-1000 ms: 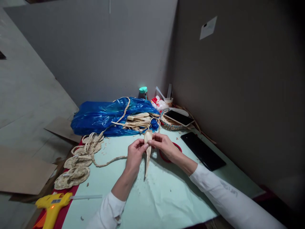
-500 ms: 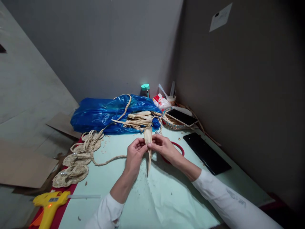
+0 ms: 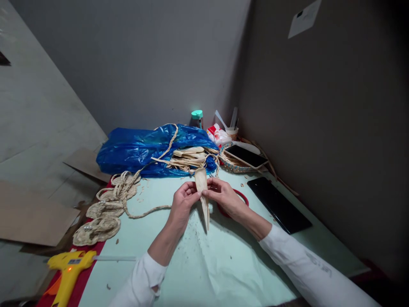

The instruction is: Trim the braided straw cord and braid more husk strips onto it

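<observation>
A pale dried husk strip (image 3: pixel 201 183) is held upright over the middle of the table, wide at the top and narrowing to a point below. My left hand (image 3: pixel 185 200) pinches its left side between thumb and fingers. From the right, my right hand (image 3: pixel 222 196) pinches the same strip, the two thumbs almost meeting. Beneath my right hand lie red-handled scissors (image 3: pixel 243 197), mostly hidden. More dried husks (image 3: pixel 188 157) sit in the mouth of a blue plastic bag (image 3: pixel 128 151) just beyond. A braided cord (image 3: pixel 148 212) runs left of my left hand.
Woven slippers (image 3: pixel 101 230) line the left edge beside a yellow glue gun (image 3: pixel 70 266) with its light on. At right are a black flat object (image 3: pixel 277 204) and a basket (image 3: pixel 228 164) with a phone (image 3: pixel 246 156) on it. A teal-lidded jar (image 3: pixel 197 117) stands by the wall.
The husk strip has tilted, its pointed lower end swinging to the right. Both hands keep their pinch. The whole view has shifted slightly.
</observation>
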Available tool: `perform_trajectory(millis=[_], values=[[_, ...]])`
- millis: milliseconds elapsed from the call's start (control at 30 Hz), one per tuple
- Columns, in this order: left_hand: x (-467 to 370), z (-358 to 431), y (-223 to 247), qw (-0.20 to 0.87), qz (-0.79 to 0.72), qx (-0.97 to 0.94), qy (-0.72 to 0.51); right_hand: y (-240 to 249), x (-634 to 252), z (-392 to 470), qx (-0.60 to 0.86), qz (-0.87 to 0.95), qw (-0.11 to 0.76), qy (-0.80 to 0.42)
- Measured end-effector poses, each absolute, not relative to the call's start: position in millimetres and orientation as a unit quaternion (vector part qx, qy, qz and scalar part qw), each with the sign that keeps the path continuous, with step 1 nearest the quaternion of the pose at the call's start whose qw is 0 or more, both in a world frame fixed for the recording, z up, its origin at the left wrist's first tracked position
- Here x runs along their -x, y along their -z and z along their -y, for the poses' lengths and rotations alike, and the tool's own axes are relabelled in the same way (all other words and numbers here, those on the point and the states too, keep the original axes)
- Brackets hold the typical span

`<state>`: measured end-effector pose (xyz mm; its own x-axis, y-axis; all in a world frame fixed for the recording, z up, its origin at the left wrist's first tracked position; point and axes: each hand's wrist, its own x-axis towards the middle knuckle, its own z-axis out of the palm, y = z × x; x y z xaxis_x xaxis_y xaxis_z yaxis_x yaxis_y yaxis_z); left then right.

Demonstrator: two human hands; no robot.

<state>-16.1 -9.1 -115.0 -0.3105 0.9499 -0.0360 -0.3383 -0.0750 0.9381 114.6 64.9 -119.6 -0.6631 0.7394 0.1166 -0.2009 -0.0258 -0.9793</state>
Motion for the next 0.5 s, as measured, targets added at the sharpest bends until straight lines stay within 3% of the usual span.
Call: perform_trajectory(millis=[500], values=[[19.0, 7.0, 120.5, 0.479, -0.492, -0.344, -0.640, 117.3, -115.0, -63.3, 0.257, 0.607, 0.329, -0.676]])
